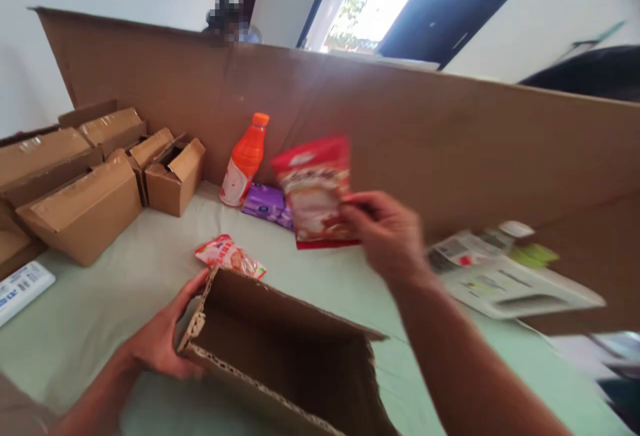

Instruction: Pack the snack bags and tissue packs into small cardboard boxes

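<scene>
My left hand [167, 336] grips the near-left end of an open cardboard box [270, 383], whose hollow inside faces up toward me. Pinched at its right edge, a red snack packet [320, 196] hangs upright in my right hand [387, 233], above and beyond the box. The packet is slightly blurred and its print cannot be read. Just past the box's left corner lies a smaller red and white packet [231, 256] on the green cloth. Behind the held packet, a purple package [267, 203] is partly covered.
An orange bottle [245, 163] leans by the tall cardboard panel [450, 149]. Several cardboard boxes [85, 209] stand at left, near a white package [25, 289]. To the right are a white jug-like container [520, 286] and a green item [535, 256]. A person's head shows behind the panel.
</scene>
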The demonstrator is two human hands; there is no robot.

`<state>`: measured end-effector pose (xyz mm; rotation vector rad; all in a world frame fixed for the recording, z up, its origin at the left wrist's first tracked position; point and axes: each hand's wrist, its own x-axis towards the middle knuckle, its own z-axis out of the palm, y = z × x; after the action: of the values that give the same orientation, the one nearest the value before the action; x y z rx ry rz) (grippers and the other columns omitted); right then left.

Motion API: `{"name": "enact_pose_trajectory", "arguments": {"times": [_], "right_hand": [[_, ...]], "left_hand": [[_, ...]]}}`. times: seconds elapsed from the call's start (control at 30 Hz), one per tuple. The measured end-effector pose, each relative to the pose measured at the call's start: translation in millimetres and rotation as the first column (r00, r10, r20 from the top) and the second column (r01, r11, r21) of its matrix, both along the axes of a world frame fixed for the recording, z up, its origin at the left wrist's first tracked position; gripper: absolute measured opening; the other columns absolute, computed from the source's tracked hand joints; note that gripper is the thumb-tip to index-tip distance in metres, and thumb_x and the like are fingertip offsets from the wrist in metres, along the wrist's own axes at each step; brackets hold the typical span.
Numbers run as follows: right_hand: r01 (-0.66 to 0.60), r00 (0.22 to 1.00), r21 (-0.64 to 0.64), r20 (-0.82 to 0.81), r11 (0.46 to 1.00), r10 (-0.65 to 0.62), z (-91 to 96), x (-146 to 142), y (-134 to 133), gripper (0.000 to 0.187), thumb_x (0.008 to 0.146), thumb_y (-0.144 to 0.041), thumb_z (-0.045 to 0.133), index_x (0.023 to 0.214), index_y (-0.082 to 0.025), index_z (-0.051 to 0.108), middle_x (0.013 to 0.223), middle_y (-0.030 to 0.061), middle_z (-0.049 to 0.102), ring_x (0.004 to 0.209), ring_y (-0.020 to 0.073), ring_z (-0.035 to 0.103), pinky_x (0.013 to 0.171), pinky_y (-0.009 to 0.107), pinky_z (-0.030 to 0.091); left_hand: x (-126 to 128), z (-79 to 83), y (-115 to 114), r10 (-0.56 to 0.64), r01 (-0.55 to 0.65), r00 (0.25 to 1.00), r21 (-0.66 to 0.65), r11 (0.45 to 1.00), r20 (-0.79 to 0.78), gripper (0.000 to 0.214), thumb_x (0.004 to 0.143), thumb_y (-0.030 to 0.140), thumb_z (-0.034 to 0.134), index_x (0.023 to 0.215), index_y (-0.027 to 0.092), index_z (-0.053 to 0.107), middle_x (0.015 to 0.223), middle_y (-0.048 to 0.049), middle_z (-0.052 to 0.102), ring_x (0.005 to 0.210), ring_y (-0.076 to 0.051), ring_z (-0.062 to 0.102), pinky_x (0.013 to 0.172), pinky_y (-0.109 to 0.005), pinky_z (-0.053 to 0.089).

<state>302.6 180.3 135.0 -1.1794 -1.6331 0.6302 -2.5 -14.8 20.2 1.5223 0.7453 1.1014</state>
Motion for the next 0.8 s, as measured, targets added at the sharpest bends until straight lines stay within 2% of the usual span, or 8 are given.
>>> {"name": "enact_pose_trajectory", "arguments": {"times": [0.07, 0.13, 0.2, 0.3, 0.4, 0.47, 0.63, 0.8], "right_hand": [[0.123, 0.965, 0.144, -0.248, 0.982, -0.084, 37.4, 12, -42, 0.02, 0.071, -0.036, 0.075, 0.082, -0.027, 0.06, 0.07, -0.0027, 0.061, 0.058, 0.0153, 0.058, 0.054, 0.029, 0.051], [0.121, 0.951, 0.127, -0.299, 0.984, -0.079, 62.5, 17, -84, 0.02, 0.071, -0.034, 0.079, 0.081, -0.03, 0.062, 0.07, -0.0035, 0.061, 0.055, 0.0144, 0.057, 0.053, 0.029, 0.052], [0.015, 0.983, 0.11, -0.184, 0.994, 0.005, 70.0, 17, -120, 0.017, 0.076, -0.037, 0.08, 0.081, -0.029, 0.066, 0.072, -0.002, 0.065, 0.053, 0.0154, 0.059, 0.05, 0.03, 0.054], [-0.244, 0.951, 0.144, 0.231, 0.959, 0.207, 57.2, 14, -151, 0.013, 0.087, -0.036, 0.069, 0.082, -0.025, 0.07, 0.079, 0.0034, 0.071, 0.061, 0.0174, 0.065, 0.053, 0.029, 0.055], [-0.458, 0.73, 0.094, 0.607, 0.884, 0.313, 41.2, 9, -157, 0.025, 0.096, -0.026, 0.052, 0.082, -0.022, 0.072, 0.076, 0.0048, 0.072, 0.065, 0.0161, 0.066, 0.058, 0.027, 0.052], [-0.494, 0.535, -0.01, 0.785, 0.869, 0.313, 37.5, 1, -156, 0.028, 0.094, -0.018, 0.048, 0.078, -0.022, 0.071, 0.072, 0.0035, 0.073, 0.062, 0.0159, 0.064, 0.059, 0.027, 0.048], [-0.266, 0.053, -0.334, 0.932, 0.904, 0.36, 40.0, -38, -152, 0.022, 0.085, -0.008, 0.058, 0.071, -0.021, 0.07, 0.073, 0.0043, 0.076, 0.061, 0.0192, 0.069, 0.051, 0.027, 0.035], [-0.334, -0.103, -0.445, 0.893, 0.831, 0.437, 13.7, -68, -143, 0.022, 0.083, -0.001, 0.058, 0.084, -0.016, 0.074, 0.08, 0.01, 0.077, 0.069, 0.0234, 0.073, 0.055, 0.028, 0.043]], "left_hand": [[2, 0.1, 2, 0.013, -0.013, 1.0, 0.012, 1.0, -0.002, 0.122, 0.064, 0.04, 0.088, 0.159, 0.034, 0.012, 0.165, -0.0116, 0.025, 0.148, -0.042, 0.031, 0.12, -0.058, 0.028], [2, -1.5, 3, 0.01, -0.011, 1.0, 0.029, 1.0, 0.005, 0.12, 0.066, 0.047, 0.087, 0.159, 0.034, 0.012, 0.166, -0.0108, 0.023, 0.149, -0.042, 0.027, 0.12, -0.058, 0.026], [2, -3.1, 3, 0.01, -0.01, 1.0, 0.057, 0.998, 0.009, 0.119, 0.066, 0.054, 0.085, 0.159, 0.035, 0.013, 0.167, -0.0099, 0.021, 0.151, -0.042, 0.024, 0.121, -0.059, 0.023], [0, -5.3, 2, 0.031, -0.032, 0.999, 0.081, 0.996, 0.004, 0.123, 0.063, 0.058, 0.086, 0.159, 0.033, 0.013, 0.167, -0.0119, 0.018, 0.152, -0.042, 0.02, 0.123, -0.061, 0.017], [1, -6.8, 2, 0.042, -0.042, 0.999, 0.068, 0.997, 0.013, 0.127, 0.06, 0.059, 0.087, 0.16, 0.032, 0.013, 0.167, -0.0133, 0.018, 0.152, -0.041, 0.02, 0.123, -0.06, 0.015], [2, -7.0, 1, 0.039, -0.04, 0.999, 0.058, 0.997, 0.019, 0.127, 0.06, 0.058, 0.088, 0.159, 0.032, 0.014, 0.167, -0.0128, 0.018, 0.152, -0.041, 0.021, 0.123, -0.059, 0.016], [2, -6.3, -1, 0.045, -0.046, 0.999, 0.058, 0.997, 0.019, 0.125, 0.061, 0.057, 0.088, 0.159, 0.032, 0.014, 0.168, -0.0109, 0.016, 0.153, -0.04, 0.018, 0.124, -0.057, 0.016], [3, -6.7, -6, 0.038, -0.036, 0.998, -0.042, 0.998, 0.045, 0.124, 0.062, 0.051, 0.089, 0.159, 0.033, 0.014, 0.166, -0.0112, 0.022, 0.15, -0.042, 0.024, 0.122, -0.057, 0.025]]}}
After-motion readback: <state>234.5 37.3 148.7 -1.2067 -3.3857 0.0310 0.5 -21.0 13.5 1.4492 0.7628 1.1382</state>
